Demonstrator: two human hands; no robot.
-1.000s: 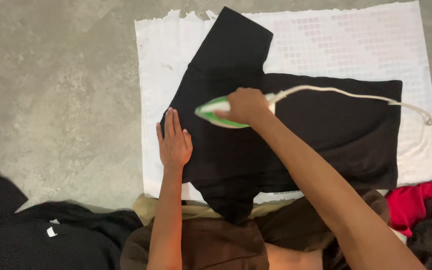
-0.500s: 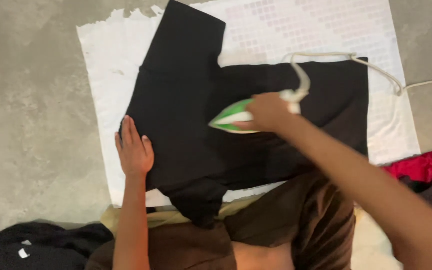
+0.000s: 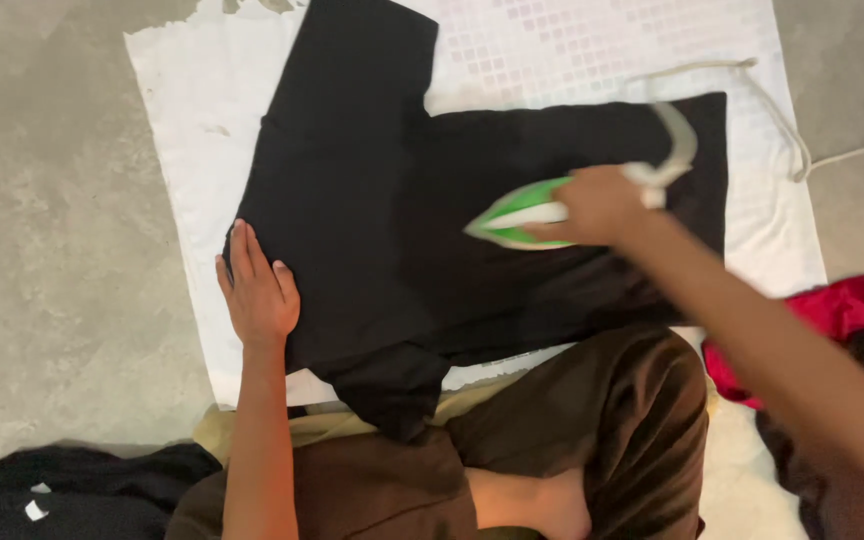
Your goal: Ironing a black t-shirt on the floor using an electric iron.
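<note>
The shirt [image 3: 382, 200] lies on the cloth [image 3: 182, 150], iron [image 3: 517, 213] on its right part, left hand [image 3: 259, 290] at its left edge.

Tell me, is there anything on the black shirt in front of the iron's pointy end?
Nothing visible. The right hand holds the green and white iron flat on the black shirt, tip toward the left hand. That hand presses the shirt's edge, well apart from the iron, with only bare cloth between.
</note>
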